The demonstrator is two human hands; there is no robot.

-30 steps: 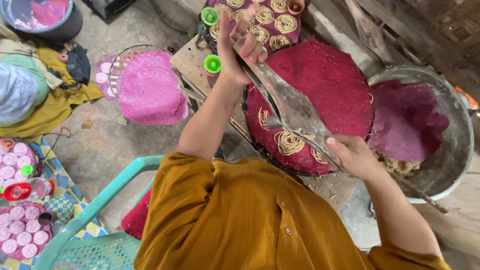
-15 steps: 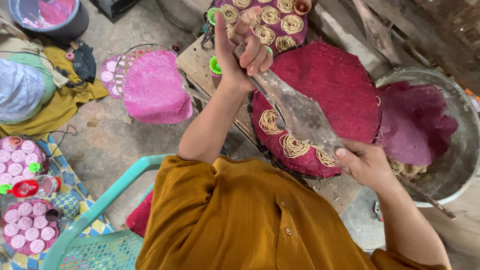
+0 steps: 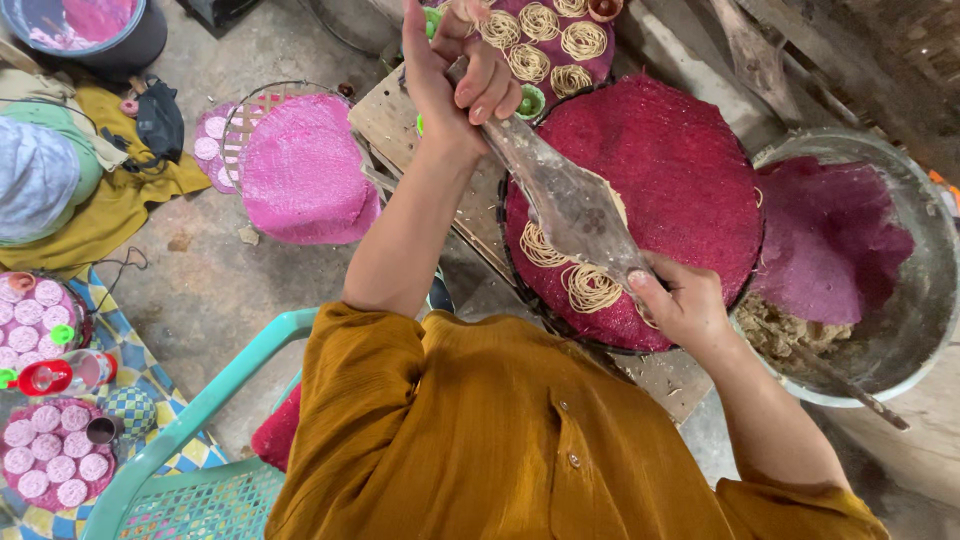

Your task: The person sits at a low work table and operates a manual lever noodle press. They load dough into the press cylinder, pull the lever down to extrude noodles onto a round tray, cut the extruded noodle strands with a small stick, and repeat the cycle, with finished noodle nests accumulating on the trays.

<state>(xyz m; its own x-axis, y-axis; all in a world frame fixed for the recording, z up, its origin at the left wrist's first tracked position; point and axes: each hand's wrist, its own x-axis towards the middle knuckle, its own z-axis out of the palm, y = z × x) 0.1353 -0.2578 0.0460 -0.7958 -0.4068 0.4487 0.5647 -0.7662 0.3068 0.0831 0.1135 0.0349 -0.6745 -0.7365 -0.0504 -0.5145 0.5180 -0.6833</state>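
Head view: you've swung the piping bag (image 3: 570, 205) lower across the dark red woven tray (image 3: 690, 170) since a moment ago, so another noodle coil (image 3: 592, 287) is forming at its near edge. Your left hand (image 3: 462, 70) is clenched on the bag's twisted top; your right hand (image 3: 680, 305) pinches the tip.

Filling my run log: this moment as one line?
left hand: twists piping bag | right hand: holds tip | over red mat
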